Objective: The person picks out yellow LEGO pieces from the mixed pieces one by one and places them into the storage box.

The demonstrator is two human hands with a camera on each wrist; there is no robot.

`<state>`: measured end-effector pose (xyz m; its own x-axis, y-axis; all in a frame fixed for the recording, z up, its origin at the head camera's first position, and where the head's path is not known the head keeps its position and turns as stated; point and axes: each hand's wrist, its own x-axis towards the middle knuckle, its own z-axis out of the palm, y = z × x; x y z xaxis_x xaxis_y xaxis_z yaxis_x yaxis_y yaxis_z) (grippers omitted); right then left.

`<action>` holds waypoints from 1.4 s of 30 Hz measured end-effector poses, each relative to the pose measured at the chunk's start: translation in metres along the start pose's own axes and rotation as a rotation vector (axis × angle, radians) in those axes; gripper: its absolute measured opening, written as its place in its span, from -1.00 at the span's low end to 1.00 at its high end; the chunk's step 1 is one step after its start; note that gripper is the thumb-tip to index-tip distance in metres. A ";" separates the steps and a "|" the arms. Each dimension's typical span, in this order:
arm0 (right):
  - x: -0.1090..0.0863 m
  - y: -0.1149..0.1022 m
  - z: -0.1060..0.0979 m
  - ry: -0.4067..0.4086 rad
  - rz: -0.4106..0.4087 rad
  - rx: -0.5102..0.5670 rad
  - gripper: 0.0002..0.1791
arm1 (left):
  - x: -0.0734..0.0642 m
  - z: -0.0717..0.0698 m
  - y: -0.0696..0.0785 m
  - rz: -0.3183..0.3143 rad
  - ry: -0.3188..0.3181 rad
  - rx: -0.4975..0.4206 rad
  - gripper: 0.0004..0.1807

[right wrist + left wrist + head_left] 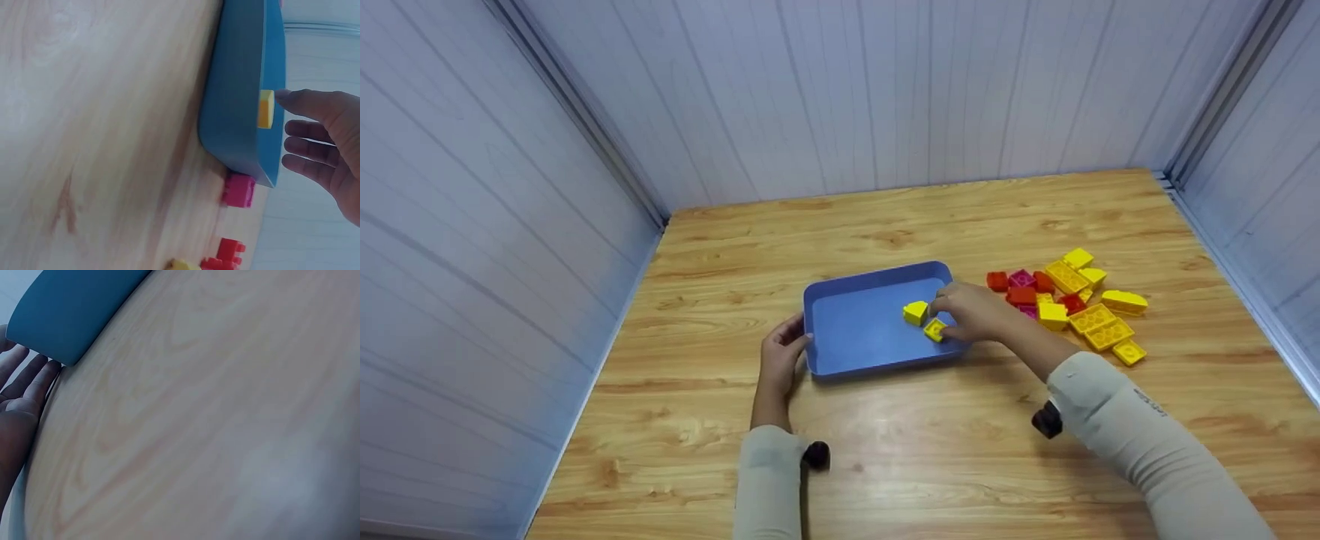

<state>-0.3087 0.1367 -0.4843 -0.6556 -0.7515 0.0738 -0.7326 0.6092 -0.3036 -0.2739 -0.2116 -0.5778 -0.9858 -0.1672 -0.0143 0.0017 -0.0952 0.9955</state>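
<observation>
A shallow blue tray (855, 367) lies on the wooden table. At its left end my left hand (780, 356) grips the wall, thumb at the rim and fingers outside; the left wrist view shows those fingers against the tray's side. My right hand (975, 311) reaches over the right end of the tray, its fingers spread apart. Close to its thumb tip is a small square yellow brick (935, 330), seen above the rim in the right wrist view. Beside that, inside the tray, sits a yellow sloped brick (915, 313) near the right fingertips.
Right of the tray lies a loose pile of red, magenta and yellow bricks, including a yellow block (1052, 316) and a long yellow brick (1124, 302). A magenta brick (239, 190) stands near the tray's corner. Pale panel walls (840, 97) border the table (885, 457).
</observation>
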 end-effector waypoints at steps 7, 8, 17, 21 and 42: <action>-0.021 0.006 -0.013 0.046 0.060 -0.020 -0.71 | 0.000 -0.001 0.001 -0.009 0.005 -0.022 -0.50; -0.024 0.007 -0.014 0.055 0.067 -0.020 -0.71 | 0.000 -0.001 0.002 -0.013 0.002 -0.019 -0.50; -0.057 0.029 -0.014 0.084 0.123 0.017 -0.73 | -0.002 -0.001 0.001 -0.013 -0.012 -0.006 -0.49; -0.071 0.038 -0.012 0.101 0.142 0.013 -0.74 | -0.003 -0.001 0.000 -0.014 -0.011 -0.018 -0.49; -0.118 0.064 0.010 0.176 0.248 0.002 -0.67 | -0.001 0.000 0.000 -0.016 -0.008 -0.042 -0.51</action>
<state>-0.2763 0.2615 -0.5216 -0.8364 -0.5240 0.1606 -0.5456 0.7683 -0.3347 -0.2728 -0.2114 -0.5782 -0.9871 -0.1577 -0.0290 -0.0069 -0.1387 0.9903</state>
